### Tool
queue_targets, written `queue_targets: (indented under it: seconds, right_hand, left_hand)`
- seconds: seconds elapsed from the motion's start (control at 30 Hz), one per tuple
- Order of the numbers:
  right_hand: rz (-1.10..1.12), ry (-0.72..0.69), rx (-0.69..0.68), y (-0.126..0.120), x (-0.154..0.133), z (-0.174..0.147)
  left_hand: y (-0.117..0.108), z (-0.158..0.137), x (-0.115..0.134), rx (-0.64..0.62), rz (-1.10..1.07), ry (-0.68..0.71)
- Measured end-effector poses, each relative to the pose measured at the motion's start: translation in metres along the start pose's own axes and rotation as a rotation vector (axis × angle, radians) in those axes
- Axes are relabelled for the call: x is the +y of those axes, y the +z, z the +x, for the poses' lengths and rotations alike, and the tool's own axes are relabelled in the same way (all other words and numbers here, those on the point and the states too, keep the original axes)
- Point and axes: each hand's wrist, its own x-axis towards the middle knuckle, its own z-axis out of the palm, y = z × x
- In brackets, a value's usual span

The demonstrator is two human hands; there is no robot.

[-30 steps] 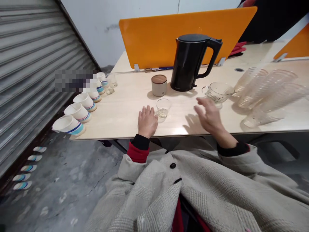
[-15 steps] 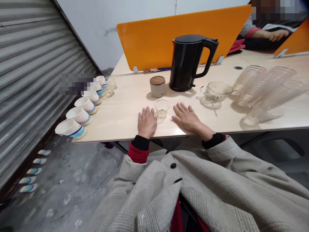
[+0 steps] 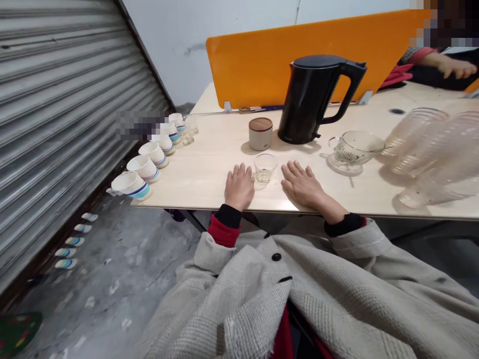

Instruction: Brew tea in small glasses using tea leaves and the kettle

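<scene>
Resting palm-down on the table (image 3: pixel 209 172), fingers extended, unclenched: left hand (image 3: pixel 239 186) at eight o'clock from the small glass (image 3: pixel 264 173), right hand (image 3: pixel 304 184) at four; kettle (image 3: pixel 307 102) at one.

Head-worn view, facing forward, downward; table (image 3: pixel 209 154) close

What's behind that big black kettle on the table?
An orange divider stands behind the black kettle, showing on both sides of it. A thin blue item lies near the divider's foot. The strip of table directly behind the kettle is covered from view.
</scene>
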Motion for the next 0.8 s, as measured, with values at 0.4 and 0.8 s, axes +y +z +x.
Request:
queue_targets:
  seconds: [0.4,0.8]
  right_hand:
    - [-0.001,0.007,0.018,0.0009,-0.0021,0.0]
    - [0.001,0.027,-0.018,-0.0019,-0.0043,0.0005]
  left_hand:
    - [-0.0008,-0.0008,-0.0007,0.013,0.007,0.008]
    - [-0.0017,0.0001,-0.0002,-0.011,0.02,0.004]
